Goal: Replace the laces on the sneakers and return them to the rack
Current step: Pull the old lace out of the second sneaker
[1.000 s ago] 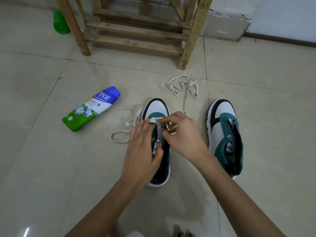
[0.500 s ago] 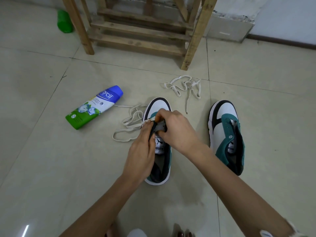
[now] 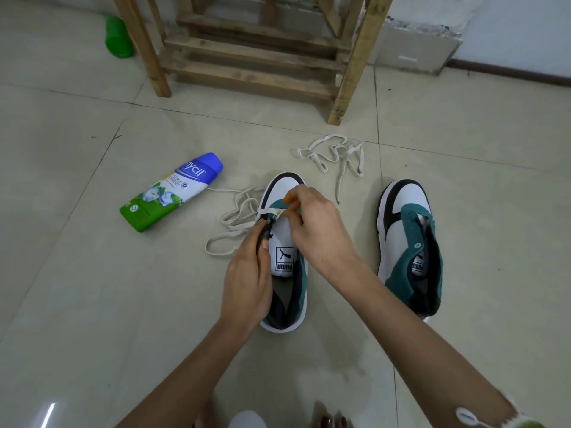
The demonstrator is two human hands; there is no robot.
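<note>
- Along the far edge of the pale tiled floor [image 3: 92,304], against the wall, stands a rough wooden rack [image 3: 256,57] with slatted shelves; no shoes show on the visible shelves.
- Near the middle of the floor, a white, teal and black sneaker [image 3: 285,188] lies with its toe toward the rack and its white tongue label showing.
- To its right, apart from it, the second white, teal and black sneaker [image 3: 408,242] lies the same way with no lace in its visible eyelets.
- The left grip [image 3: 247,273] is closed on the first sneaker's left eyelet flap, thumb and fingers pinching the dark edge and lifting it.
- The right grip [image 3: 315,230] is closed on a flat cream lace [image 3: 234,217], fingertips pinching it above the tongue. A short stretch runs across from the left flap to those fingers, and the rest trails in loops on the floor to the sneaker's left.
- A plastic bottle with a blue cap end and green base [image 3: 173,191] lies on its side left of the loops; one lace end reaches it.
- A second cream lace [image 3: 336,156] lies tangled between the sneakers and the rack.
- A small green plastic object [image 3: 119,38] sits by the rack's left leg; what it is cannot be told.
</note>
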